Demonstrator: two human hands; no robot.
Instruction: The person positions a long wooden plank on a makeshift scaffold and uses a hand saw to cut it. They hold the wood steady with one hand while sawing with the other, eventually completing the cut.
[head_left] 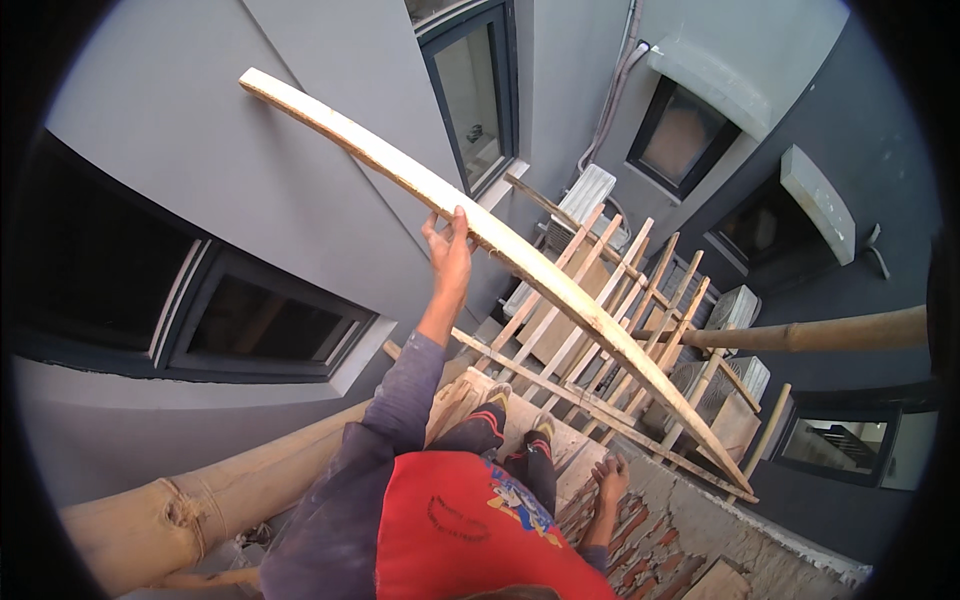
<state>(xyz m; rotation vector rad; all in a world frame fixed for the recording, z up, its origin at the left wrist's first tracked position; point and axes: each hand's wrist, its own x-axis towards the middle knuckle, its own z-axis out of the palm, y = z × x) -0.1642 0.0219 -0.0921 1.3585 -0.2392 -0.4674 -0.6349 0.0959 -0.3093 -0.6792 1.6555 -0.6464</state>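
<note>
A long pale wooden plank (pixel 560 287) slants across the view, from high on the left by the grey wall down to the lower right. My left hand (pixel 452 240) grips it left of its middle, the thumb on the near edge and the fingers partly hidden behind. Its lower right end overlaps the far right part of a wooden slat frame (pixel 600 300); whether it touches there I cannot tell. My right hand (pixel 611 478) hangs low with curled fingers, near the rough masonry ledge (pixel 660 530). What it may hold is hidden.
Thick bamboo poles (pixel 130 525) run along the lower left, and another bamboo pole (pixel 840 330) crosses at the right. My feet stand on boards (pixel 575 445). Dark-framed windows (pixel 270 320) line the walls; air-conditioner units (pixel 585 195) sit below, beyond the slats.
</note>
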